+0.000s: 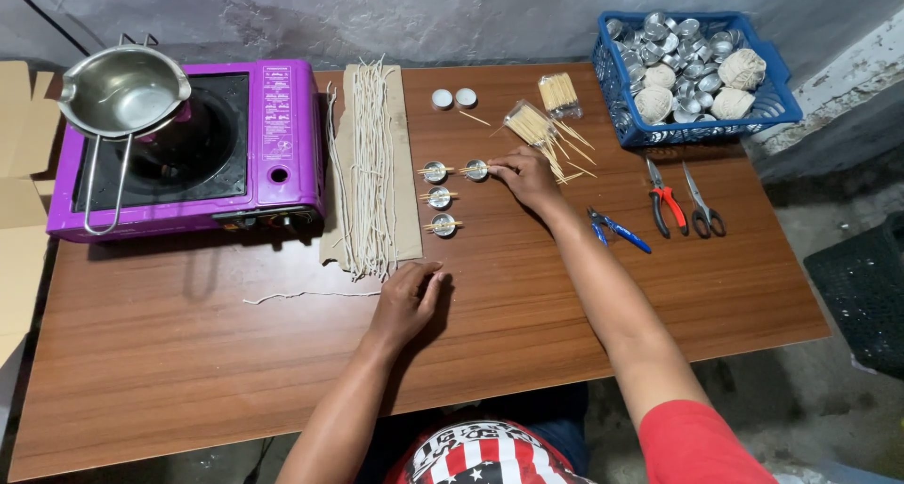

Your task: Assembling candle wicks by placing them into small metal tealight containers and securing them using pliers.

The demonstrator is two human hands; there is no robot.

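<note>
My right hand [524,175] reaches across the wooden table [188,352] and pinches at a small metal cup [476,169] with thin sticks laid across it. Three more such cups [439,198] with sticks stand just left of it. My left hand [407,300] rests flat on the table near the lower end of a row of white wicks [369,164] lying on a cardboard strip [405,164]. One loose wick [301,295] lies to the left of that hand.
A purple portable stove [273,136] with a steel pouring pot [122,93] sits at left. Two empty cups [453,98], bundles of sticks [541,126], blue pliers [617,230], red pliers [667,206], scissors [702,201] and a blue basket [782,107] of cups and string balls are at right.
</note>
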